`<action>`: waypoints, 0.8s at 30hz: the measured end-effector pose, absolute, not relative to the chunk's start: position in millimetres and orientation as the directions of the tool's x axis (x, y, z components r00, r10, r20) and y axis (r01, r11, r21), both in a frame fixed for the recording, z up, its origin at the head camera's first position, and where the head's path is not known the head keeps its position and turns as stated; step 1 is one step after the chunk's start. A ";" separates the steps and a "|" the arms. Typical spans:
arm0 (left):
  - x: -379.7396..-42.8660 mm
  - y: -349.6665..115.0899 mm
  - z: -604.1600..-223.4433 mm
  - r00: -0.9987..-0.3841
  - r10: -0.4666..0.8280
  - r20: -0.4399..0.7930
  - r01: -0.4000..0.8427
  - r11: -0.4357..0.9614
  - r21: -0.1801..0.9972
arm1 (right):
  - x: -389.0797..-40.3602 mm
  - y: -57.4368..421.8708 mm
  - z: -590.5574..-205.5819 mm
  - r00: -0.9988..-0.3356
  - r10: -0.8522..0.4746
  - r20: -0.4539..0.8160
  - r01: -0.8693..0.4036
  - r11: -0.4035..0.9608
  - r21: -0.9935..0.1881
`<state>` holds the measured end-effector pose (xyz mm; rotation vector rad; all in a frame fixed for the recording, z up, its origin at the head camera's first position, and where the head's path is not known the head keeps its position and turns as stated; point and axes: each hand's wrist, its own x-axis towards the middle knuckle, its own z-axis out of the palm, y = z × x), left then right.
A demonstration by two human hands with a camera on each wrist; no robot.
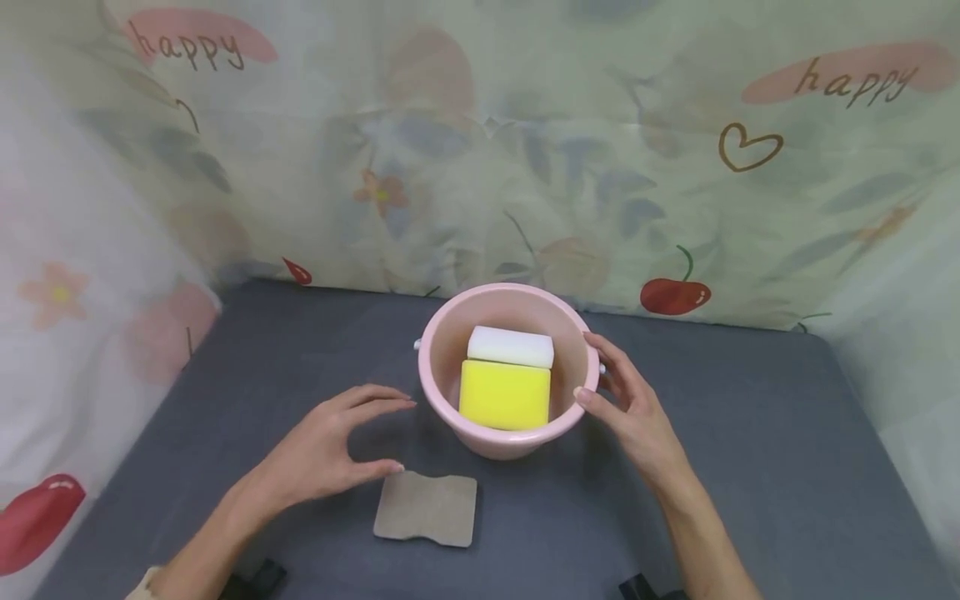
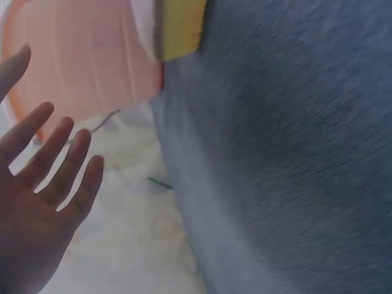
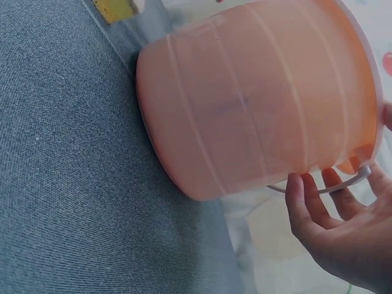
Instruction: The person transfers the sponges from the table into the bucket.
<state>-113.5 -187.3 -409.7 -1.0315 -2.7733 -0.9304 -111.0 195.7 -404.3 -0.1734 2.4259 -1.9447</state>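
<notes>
A pink bucket [image 1: 498,450] stands upright near the table's far edge. Inside lie a yellow sponge [image 1: 504,396] and a white block [image 1: 512,347], probably also a sponge. My right hand [image 1: 637,425] grips the bucket's right rim; in the right wrist view its fingertips [image 3: 295,184] touch the outer wall beside the thin handle [image 3: 337,187]. My left hand [image 1: 322,454], with spread fingers, holds nothing, left of the bucket. Near its thumb tip lies a sponge with a grey top [image 1: 427,508] and notched sides; the left wrist view shows its yellow side [image 2: 182,29].
The dark grey tabletop [image 1: 750,450] spreads to both sides. Behind it hangs a printed curtain [image 1: 487,167], with more patterned cloth [image 1: 90,250] at the left. Black straps [image 1: 641,587] show by both wrists at the bottom.
</notes>
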 end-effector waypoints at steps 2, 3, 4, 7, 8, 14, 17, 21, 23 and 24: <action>-109.0 -186.5 -414.8 -0.780 0.595 0.195 0.595 0.608 0.525 | -110.9 195.7 -404.6 -0.993 -0.107 0.048 -0.071 0.216 -0.974; -106.6 -186.3 -417.3 -0.780 0.600 0.176 0.590 0.614 0.523 | -110.9 195.5 -404.7 -0.993 -0.108 0.046 -0.069 0.219 -0.973; -104.2 -185.9 -419.6 -0.779 0.607 0.160 0.589 0.619 0.519 | -110.9 195.4 -404.8 -0.993 -0.109 0.045 -0.068 0.219 -0.973; -98.3 -184.8 -425.5 -0.770 0.628 0.113 0.585 0.625 0.516 | -111.0 195.0 -404.7 -0.993 -0.106 0.044 -0.066 0.218 -0.974; -96.8 -184.3 -427.0 -0.768 0.634 0.095 0.582 0.627 0.518 | -111.1 195.2 -404.6 -0.994 -0.104 0.043 -0.064 0.216 -0.974; -91.3 -181.3 -434.6 -0.750 0.661 -0.029 0.526 0.622 0.580 | -110.1 196.1 -404.6 -0.994 -0.099 0.042 -0.062 0.215 -0.975; -89.7 -179.4 -438.4 -0.739 0.669 -0.072 0.504 0.621 0.601 | -109.8 196.7 -404.8 -0.994 -0.101 0.044 -0.065 0.213 -0.975; -88.1 -176.6 -443.4 -0.722 0.684 -0.106 0.491 0.614 0.619 | -109.9 197.1 -404.6 -0.994 -0.101 0.041 -0.062 0.208 -0.976; -87.6 -175.2 -445.5 -0.716 0.688 -0.122 0.478 0.610 0.632 | -110.1 197.0 -404.4 -0.994 -0.100 0.040 -0.061 0.210 -0.976; -87.4 -174.5 -446.4 -0.714 0.688 -0.131 0.471 0.610 0.637 | -110.2 196.9 -404.4 -0.994 -0.100 0.041 -0.062 0.211 -0.976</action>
